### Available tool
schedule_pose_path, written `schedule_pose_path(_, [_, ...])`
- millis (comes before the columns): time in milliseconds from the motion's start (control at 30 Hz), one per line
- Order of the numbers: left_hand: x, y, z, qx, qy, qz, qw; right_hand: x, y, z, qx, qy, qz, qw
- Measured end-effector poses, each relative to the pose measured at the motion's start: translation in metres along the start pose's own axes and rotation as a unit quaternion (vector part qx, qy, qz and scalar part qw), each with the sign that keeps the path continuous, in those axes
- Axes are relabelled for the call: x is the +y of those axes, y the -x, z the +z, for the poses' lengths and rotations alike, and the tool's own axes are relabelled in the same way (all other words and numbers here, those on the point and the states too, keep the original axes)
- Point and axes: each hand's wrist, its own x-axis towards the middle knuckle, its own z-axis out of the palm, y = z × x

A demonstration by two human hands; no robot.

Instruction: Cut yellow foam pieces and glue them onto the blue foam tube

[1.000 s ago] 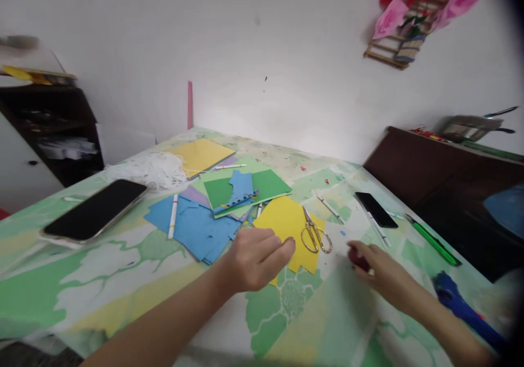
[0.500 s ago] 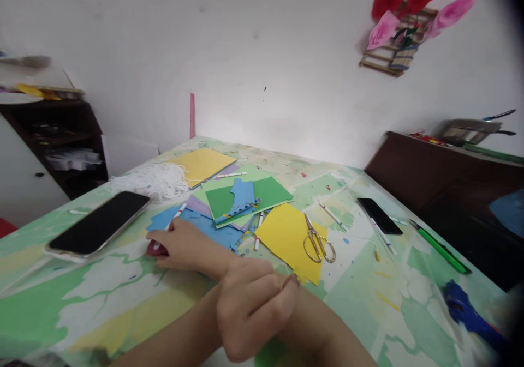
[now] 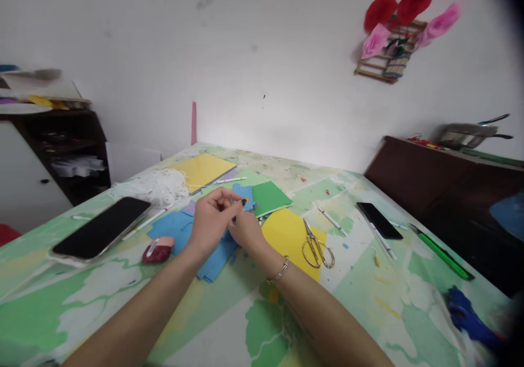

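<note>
My left hand (image 3: 210, 217) and my right hand (image 3: 248, 229) meet above the paper pile, both closed with fingertips pinched together. They are at a blue paper cutout (image 3: 248, 191) with small dark dots and yellow bits along one edge. My fingers hide much of the cutout. Beneath and beside it lies a green sheet (image 3: 272, 197). Blue sheets (image 3: 215, 263) lie under my wrists. A yellow sheet (image 3: 282, 230) is right of my right hand, with gold-handled scissors (image 3: 315, 247) lying on it. A small dark-red and pink rounded thing (image 3: 158, 250) rests left of my left forearm.
A phone (image 3: 104, 228) lies at the left, near shredded white paper (image 3: 158, 187) and a yellow pad (image 3: 208, 169). At the right are white markers (image 3: 331, 220), a second phone (image 3: 379, 220), a green cutter (image 3: 442, 252) and a blue tool (image 3: 470, 315).
My right hand has let go of the dark-red thing and moved right to the blue cutout. My left hand has moved from over my right forearm up to the cutout.
</note>
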Motion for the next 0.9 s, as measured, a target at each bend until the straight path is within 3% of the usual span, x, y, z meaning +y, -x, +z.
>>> schedule_pose_path(100, [-0.003, -0.014, 0.002, 0.003, 0.016, -0.015, 1.0, 0.0, 0.01, -0.008, 0.002, -0.008, 0.047, 0.999])
schedule_pose_path(267, [-0.003, -0.028, 0.006, 0.037, 0.101, -0.061, 0.992, 0.01, 0.045, -0.043, 0.027, -0.036, 0.03, 0.999])
schedule_pose_path(400, [0.001, -0.023, 0.021, -0.026, 0.19, -0.127, 0.973, 0.026, 0.085, -0.064, 0.045, -0.029, 0.001, 0.999])
schedule_pose_path(500, [0.002, -0.012, 0.035, -0.079, 0.237, -0.166, 0.954, 0.034, 0.105, -0.069, 0.063, -0.009, -0.003, 0.998])
schedule_pose_path(633, [0.0, 0.0, 0.042, -0.137, 0.252, -0.212, 0.934, 0.039, 0.113, -0.072, 0.082, 0.022, -0.011, 0.996])
schedule_pose_path(900, [-0.009, 0.005, 0.031, -0.138, 0.24, -0.235, 0.932, 0.034, 0.115, -0.071, 0.084, 0.051, -0.048, 0.994])
